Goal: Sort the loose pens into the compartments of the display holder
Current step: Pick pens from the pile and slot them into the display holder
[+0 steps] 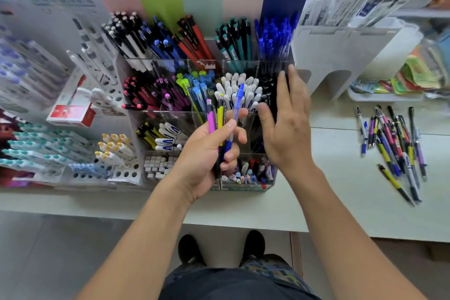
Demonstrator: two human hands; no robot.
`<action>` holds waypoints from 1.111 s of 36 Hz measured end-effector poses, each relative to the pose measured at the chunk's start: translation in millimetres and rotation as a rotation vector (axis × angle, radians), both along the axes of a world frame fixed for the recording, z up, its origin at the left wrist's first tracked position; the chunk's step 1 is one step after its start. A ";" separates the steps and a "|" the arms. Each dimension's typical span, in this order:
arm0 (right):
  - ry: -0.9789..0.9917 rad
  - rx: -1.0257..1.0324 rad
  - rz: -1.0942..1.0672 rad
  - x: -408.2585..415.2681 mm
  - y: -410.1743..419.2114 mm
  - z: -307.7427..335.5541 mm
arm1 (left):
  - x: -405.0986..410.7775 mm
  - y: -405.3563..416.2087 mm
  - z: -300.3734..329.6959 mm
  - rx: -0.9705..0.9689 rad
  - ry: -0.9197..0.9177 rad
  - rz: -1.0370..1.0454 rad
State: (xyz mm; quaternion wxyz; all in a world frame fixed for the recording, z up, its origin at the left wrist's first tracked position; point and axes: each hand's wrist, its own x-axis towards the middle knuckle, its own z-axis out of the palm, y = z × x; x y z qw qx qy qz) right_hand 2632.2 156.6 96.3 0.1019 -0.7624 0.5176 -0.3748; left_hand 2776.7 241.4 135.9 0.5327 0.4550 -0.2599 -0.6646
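My left hand grips three pens upright in front of the display holder: a pink one, a yellow one and a blue capped one. My right hand hovers with straight fingers over the holder's right side, above the black pens, holding nothing. The clear display holder has several compartments filled with pens sorted by colour. A pile of loose pens lies on the white counter to the right.
White tiered pen racks and a red box stand left of the holder. A white stand with hanging packets rises at the back right. A tray of colourful items sits behind the loose pens.
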 end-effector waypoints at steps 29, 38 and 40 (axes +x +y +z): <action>-1.022 0.214 0.052 -42.1 -15.7 85.3 | -9.7 -20.5 15.3 -0.010 -0.273 -0.085; -0.439 -0.094 -0.045 -35.0 -65.1 88.8 | -15.9 -32.9 21.0 0.023 -0.114 -0.042; -0.275 -0.038 -0.014 -33.0 -72.7 89.9 | -15.5 -31.2 18.7 0.025 -0.104 -0.038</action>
